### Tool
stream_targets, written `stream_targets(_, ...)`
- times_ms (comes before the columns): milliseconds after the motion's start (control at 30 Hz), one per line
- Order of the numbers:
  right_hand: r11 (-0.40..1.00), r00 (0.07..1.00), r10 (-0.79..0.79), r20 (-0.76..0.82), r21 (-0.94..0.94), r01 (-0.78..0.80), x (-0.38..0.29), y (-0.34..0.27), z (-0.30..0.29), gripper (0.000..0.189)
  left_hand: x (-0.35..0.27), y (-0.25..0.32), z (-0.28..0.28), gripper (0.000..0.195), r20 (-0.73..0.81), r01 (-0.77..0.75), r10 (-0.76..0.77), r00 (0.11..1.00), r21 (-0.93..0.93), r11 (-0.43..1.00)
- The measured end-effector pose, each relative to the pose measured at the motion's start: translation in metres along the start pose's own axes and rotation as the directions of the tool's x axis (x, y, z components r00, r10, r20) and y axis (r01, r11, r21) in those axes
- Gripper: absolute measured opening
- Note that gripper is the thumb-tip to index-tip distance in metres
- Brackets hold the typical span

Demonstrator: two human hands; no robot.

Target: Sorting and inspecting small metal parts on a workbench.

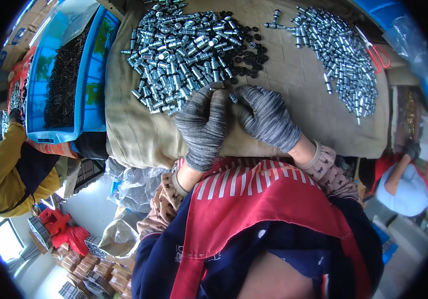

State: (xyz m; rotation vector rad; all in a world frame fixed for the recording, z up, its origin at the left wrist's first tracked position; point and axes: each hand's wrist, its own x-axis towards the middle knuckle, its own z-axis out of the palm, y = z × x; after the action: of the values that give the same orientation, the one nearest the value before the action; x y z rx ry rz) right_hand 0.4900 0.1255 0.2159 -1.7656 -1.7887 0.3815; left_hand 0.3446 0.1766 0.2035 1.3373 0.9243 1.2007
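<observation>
Both of my hands wear grey knitted gloves and meet over the cloth-covered table (300, 97). A small shiny metal fitting (232, 98) with dark bands sits at the fingertips of my right hand (268, 116). My left hand (203, 125) has thumb and forefinger drawn together just left of it; whether a small part is pinched there cannot be made out. Right beyond my left hand lies a large heap of similar metal fittings (180, 56). Small black rubber-like rings (249, 58) are scattered along the heap's right side.
A second pile of metal fittings (343, 56) lies at the right, beside red-handled scissors (376, 56). On the left stands a blue plastic crate (86, 86) holding dark coil springs (64, 82). One person in a yellow top (2, 172) works at left, another person (404, 187) at right.
</observation>
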Motion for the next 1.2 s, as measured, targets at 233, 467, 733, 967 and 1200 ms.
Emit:
stream_targets(233, 1.000, 0.996, -0.018, 0.091, 0.020, 0.016, 0.005, 0.004, -0.015, 0.032, 0.000, 0.002, 0.001, 0.015, 0.096, -0.115, 0.101, 0.990, 0.162, 0.980)
stream_targets(467, 0.677, 0.915, 0.257, -0.310, 0.733, 0.058, 0.056, 0.077, -0.008, 0.039, 0.000, 0.009, 0.001, 0.016, 0.250, -0.192, 0.119, 0.961, 0.293, 0.937)
stream_targets(733, 0.845, 0.927, 0.076, -0.368, 0.517, 0.136, 0.105, 0.025, 0.028, 0.067, 0.001, 0.006, 0.001, 0.016, 0.310, -0.252, 0.166, 0.936, 0.262, 0.932)
stream_targets(967, 0.731, 0.834, -0.153, -0.530, 0.507, 0.456, 0.106, 0.030, -0.010, 0.039, 0.000, 0.007, -0.001, 0.018, 0.315, -0.272, 0.173, 0.933, 0.304, 0.913)
stream_targets(1200, 0.979, 0.956, 0.204, -0.208, 0.025, -0.204, 0.096, 0.082, -0.041, 0.030, -0.002, 0.008, 0.000, 0.019, 0.325, -0.251, 0.137, 0.936, 0.340, 0.907)
